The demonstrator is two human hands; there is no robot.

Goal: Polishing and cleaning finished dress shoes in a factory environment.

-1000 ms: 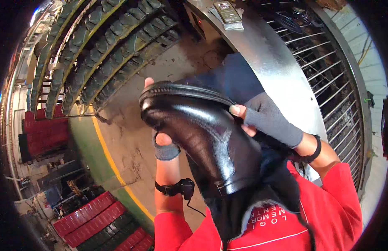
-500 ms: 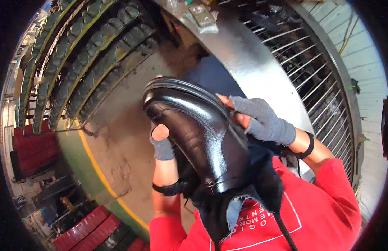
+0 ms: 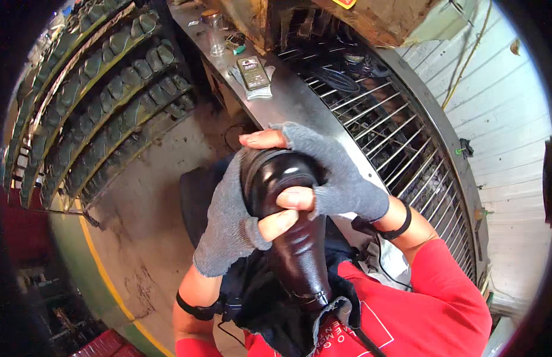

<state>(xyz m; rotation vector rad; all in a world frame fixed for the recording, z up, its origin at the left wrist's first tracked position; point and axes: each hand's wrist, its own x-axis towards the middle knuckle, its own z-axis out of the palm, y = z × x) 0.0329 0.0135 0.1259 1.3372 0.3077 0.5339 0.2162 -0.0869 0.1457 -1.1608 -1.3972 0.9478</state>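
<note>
A shiny black leather boot [image 3: 299, 250] points away from my body, its toe at the top and its shaft resting against the dark apron [image 3: 258, 321] on my lap. My left hand [image 3: 228, 217], in a grey fingerless glove, wraps the left side of the toe. From the right, my right hand [image 3: 332, 175], gloved alike, grips the toe, its fingers curled over the far end. Both thumbs press on the upper, their tips nearly meeting at the creased part. The sole and most of my left fingers are hidden.
Ahead runs a metal bench [image 3: 282, 107] with a dark flat box [image 3: 253, 72] on a pale cloth and a glass jar [image 3: 216, 41]. A barred metal rack [image 3: 383, 119] lies to the right. Shelves of dark shoe shapes [image 3: 127, 83] stand at left, beyond a yellow floor line [image 3: 103, 268].
The boot has turned so its toe points more straight away. My right hand went from the sole edge to over the toe, and my left hand came up around its side.
</note>
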